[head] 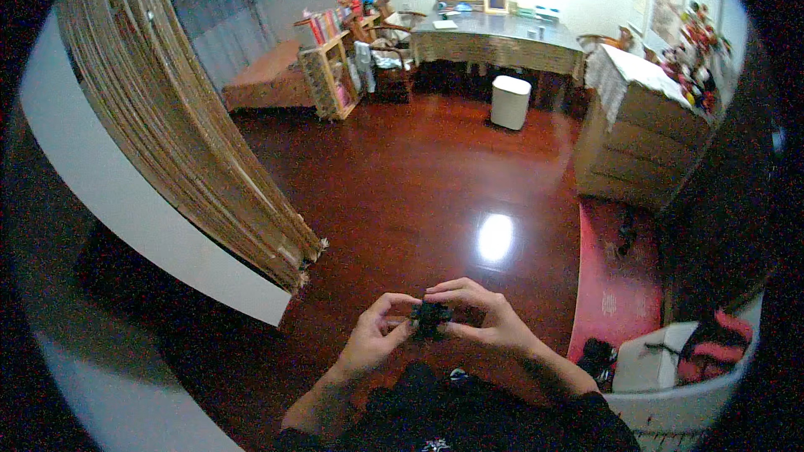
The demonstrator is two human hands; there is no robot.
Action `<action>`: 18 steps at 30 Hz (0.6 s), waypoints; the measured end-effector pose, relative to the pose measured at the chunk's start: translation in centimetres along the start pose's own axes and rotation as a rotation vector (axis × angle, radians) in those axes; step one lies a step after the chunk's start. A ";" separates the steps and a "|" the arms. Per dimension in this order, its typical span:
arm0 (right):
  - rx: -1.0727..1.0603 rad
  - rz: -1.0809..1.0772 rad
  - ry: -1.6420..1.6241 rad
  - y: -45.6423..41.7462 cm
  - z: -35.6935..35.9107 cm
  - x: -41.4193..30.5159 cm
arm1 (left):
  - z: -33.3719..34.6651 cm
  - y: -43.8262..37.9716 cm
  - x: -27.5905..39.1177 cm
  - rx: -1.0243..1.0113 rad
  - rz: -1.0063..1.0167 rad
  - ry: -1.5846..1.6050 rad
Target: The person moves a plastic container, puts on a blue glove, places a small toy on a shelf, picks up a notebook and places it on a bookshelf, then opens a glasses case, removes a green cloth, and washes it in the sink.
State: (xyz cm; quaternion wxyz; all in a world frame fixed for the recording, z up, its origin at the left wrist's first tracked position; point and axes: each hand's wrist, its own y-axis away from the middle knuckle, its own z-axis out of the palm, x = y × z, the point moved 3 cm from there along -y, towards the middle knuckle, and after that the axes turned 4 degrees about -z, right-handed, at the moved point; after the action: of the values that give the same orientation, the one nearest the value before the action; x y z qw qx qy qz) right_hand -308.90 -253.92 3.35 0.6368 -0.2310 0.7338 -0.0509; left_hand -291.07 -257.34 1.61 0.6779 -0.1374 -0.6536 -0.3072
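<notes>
A small dark object is held in front of my chest, above the reddish-brown floor. It is too dark and grainy for me to tell what it is. My left hand grips its left side between thumb and fingers. From the right, my right hand pinches it as well, with fingers along the top and thumb below. The fingertips cover part of its edges.
A string curtain hangs at left beside a white wall end. Ahead stand a white bin, a cloth-draped table and a wooden shelf. To the right are a chest of drawers, a pink mat and a filled white basket.
</notes>
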 end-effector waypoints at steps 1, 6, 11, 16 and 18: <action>-0.022 -0.006 -0.001 -2.3 -0.9 0.4 | -1.2 -1.5 1.0 0.026 0.023 -0.050; -0.054 0.027 -0.059 -11.4 -3.5 6.1 | -7.5 -8.9 3.7 0.085 0.033 -0.292; -0.029 0.048 -0.075 -20.9 -7.9 10.4 | -12.3 -18.8 7.5 0.114 0.116 -0.377; 0.043 0.057 -0.058 -31.2 -11.1 12.3 | -18.5 -28.0 12.6 0.062 0.080 -0.350; 0.052 0.071 -0.039 -34.2 -12.4 14.1 | -20.3 -31.6 14.3 0.034 0.111 -0.359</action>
State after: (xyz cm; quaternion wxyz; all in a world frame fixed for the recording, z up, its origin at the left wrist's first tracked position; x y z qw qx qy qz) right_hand -312.55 -292.75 5.42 0.6582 -0.1892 0.7274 -0.0427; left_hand -294.23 -297.14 6.49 0.5685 -0.2143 -0.7606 -0.2289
